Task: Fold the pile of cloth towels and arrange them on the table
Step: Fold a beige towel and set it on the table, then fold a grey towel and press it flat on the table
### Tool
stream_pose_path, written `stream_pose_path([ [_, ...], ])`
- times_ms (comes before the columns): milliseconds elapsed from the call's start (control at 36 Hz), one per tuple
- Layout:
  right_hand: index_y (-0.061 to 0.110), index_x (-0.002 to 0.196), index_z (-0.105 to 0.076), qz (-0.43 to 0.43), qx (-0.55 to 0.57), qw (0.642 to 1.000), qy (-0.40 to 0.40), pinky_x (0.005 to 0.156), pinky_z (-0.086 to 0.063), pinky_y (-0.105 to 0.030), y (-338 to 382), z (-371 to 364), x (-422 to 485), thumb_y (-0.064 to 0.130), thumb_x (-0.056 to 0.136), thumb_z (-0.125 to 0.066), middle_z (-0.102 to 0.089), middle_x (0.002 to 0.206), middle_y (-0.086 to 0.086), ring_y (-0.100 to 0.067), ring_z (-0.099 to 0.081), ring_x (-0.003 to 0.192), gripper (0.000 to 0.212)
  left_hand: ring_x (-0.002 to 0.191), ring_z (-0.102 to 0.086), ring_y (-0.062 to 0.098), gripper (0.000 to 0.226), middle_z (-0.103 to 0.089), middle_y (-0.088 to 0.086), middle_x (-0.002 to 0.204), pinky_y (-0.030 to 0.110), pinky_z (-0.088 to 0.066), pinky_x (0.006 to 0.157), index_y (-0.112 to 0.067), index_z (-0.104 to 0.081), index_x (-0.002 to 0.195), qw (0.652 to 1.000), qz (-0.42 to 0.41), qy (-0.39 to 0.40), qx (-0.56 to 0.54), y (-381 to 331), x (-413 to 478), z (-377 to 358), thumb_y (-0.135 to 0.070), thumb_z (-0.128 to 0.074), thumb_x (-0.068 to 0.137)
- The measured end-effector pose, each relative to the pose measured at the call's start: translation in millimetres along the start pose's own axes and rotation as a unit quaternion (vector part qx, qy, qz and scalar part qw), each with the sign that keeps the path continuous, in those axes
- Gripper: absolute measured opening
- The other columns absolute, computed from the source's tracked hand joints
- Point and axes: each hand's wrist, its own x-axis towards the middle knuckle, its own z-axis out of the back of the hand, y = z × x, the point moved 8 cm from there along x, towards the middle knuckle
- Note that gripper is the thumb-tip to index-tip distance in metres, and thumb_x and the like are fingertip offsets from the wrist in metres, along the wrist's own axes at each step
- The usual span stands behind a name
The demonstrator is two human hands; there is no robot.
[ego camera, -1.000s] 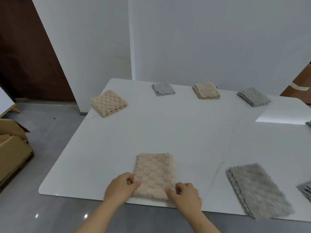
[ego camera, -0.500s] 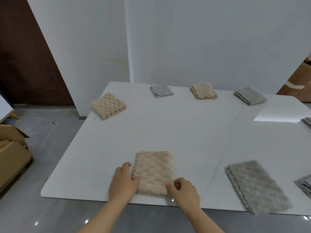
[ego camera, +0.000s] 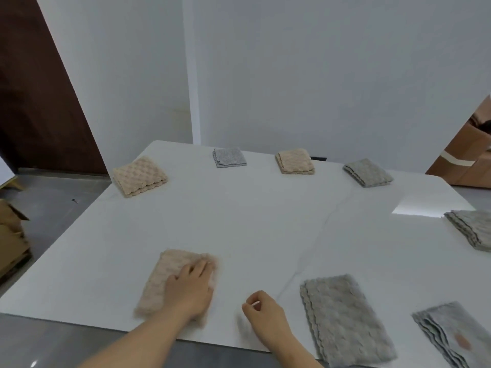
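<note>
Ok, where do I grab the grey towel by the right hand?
Take the grey towel by its left long edge, coming from the left: the scalloped layers stack open there, so one pinch should clamp them all. The right hand sits beside it.

This looks like a plain, bare indoor room, more a work or storage space than a lived-in home. The walls (ego camera: 318, 75) are flat white without any decoration. A large white glossy desk (ego camera: 239, 221) with thin grey veins stands on a smooth grey floor (ego camera: 61, 197). On the left there is a dark brown wooden panel (ego camera: 34, 102), maybe a door. Cardboard boxes stand at the left edge (ego camera: 10, 240), and more brown cartons (ego camera: 467, 160) with pale tape are at the right.
</note>
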Motion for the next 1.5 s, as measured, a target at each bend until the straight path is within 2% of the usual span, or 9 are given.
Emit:
stream_pose_path([
  [194,0.025,0.097,-0.047,0.035,-0.029,0.998,0.032,0.064,-0.037,-0.019,-4.7,20.2,6.1,0.029,0.092,-0.047,-0.052,0.081,0.008,-0.006,-0.047,0.069,0.008,0.145,-0.001,0.022,0.059,0.002,-0.007,0.158,0.044,-0.012,0.114,-0.025,0.0,0.149,0.995,0.086,0.013,-0.057,-10.8,6.2,-1.4,-0.041,-0.024,0.098],
  [361,0.025,0.096,-0.049,0.083,-0.025,0.996,0.005,0.06,-0.037,-0.015,-6.3,59.6,6.7,0.024,0.094,-0.045,-0.052,0.078,0.01,-0.005,-0.047,0.066,0.005,0.143,-0.004,0.026,0.045,-0.009,-0.001,0.155,0.041,-0.011,0.113,-0.021,-0.032,0.139,0.993,0.091,-0.067,-0.03,-40.9,8.1,20.4,-0.021,-0.032,0.094],
  [444,0.026,0.089,-0.052,0.115,-0.042,0.992,-0.039,0.059,-0.038,-0.017,-7.9,89.6,5.0,0.02,0.094,-0.045,-0.051,0.072,0.011,-0.005,-0.046,0.062,0.01,0.128,-0.031,0.021,0.035,-0.034,-0.001,0.14,0.029,-0.027,0.097,-0.023,-0.048,0.124,0.986,0.031,-0.149,-0.074,-78.9,2.2,26.3,-0.013,-0.037,0.092],
  [556,0.023,0.094,-0.06,0.129,-0.136,0.973,-0.132,0.08,-0.046,-0.027,-21.6,135.3,2.3,0.016,0.091,-0.045,-0.063,0.089,0.007,-0.013,-0.056,0.087,0.016,0.099,-0.048,0.017,0.022,-0.049,0.001,0.11,0.022,-0.035,0.077,-0.021,-0.052,0.104,0.973,-0.001,-0.092,-0.211,-123.9,2.8,9.3,-0.011,-0.035,0.094],
  [694,0.028,0.131,-0.042,0.034,-0.227,0.949,-0.216,0.102,-0.03,-0.032,-61.5,183.7,-6.2,0.024,0.088,-0.044,-0.04,0.138,0.006,-0.017,-0.036,0.126,0.043,0.09,-0.047,0.012,0.009,-0.051,-0.004,0.097,0.014,-0.035,0.063,-0.02,-0.048,0.097,0.943,0.008,0.047,-0.329,-162.9,1.1,-24.3,-0.02,-0.039,0.095],
  [889,0.027,0.142,-0.016,-0.12,-0.141,0.976,-0.117,0.093,-0.04,-0.039,-122.3,193.8,-13.1,0.036,0.084,-0.041,-0.035,0.138,-0.005,-0.026,-0.045,0.118,0.063,0.065,-0.039,0.002,0.024,-0.043,-0.009,0.075,0.015,-0.03,0.057,-0.022,-0.04,0.074,0.929,0.027,0.056,-0.366,-180.8,-0.8,-35.4,-0.027,-0.038,0.097],
  [1083,0.023,0.134,-0.024,-0.115,-0.075,0.988,-0.067,0.075,-0.046,-0.032,-124.5,181.8,-7.7,0.035,0.082,-0.046,-0.06,0.093,-0.001,-0.02,-0.06,0.085,0.058,0.076,-0.046,0.009,0.018,-0.051,-0.007,0.084,0.016,-0.035,0.059,-0.023,-0.048,0.081,0.905,0.068,0.024,-0.42,-169.1,-1.4,-38.4,-0.02,-0.038,0.095],
  [1333,0.019,0.139,-0.024,-0.051,0.035,0.996,-0.066,0.077,-0.047,-0.031,-94.9,160.5,7.0,0.029,0.089,-0.048,-0.049,0.082,0.014,-0.009,-0.053,0.076,0.056,0.084,-0.052,0.009,0.014,-0.055,-0.007,0.091,0.018,-0.038,0.064,-0.019,-0.054,0.105,0.88,0.088,-0.022,-0.466,-149.3,2.1,-28.2,-0.023,-0.045,0.095],
  [1500,0.022,0.137,-0.029,-0.037,0.101,0.993,-0.056,0.079,-0.042,-0.027,-86.0,149.7,15.7,0.021,0.089,-0.049,-0.048,0.098,0.007,-0.016,-0.052,0.094,0.053,0.098,-0.047,0.01,0.033,-0.049,-0.007,0.104,0.021,-0.036,0.083,-0.015,-0.048,0.128,0.87,0.067,-0.015,-0.488,-147.1,7.6,-21.1,-0.022,-0.045,0.096],
])
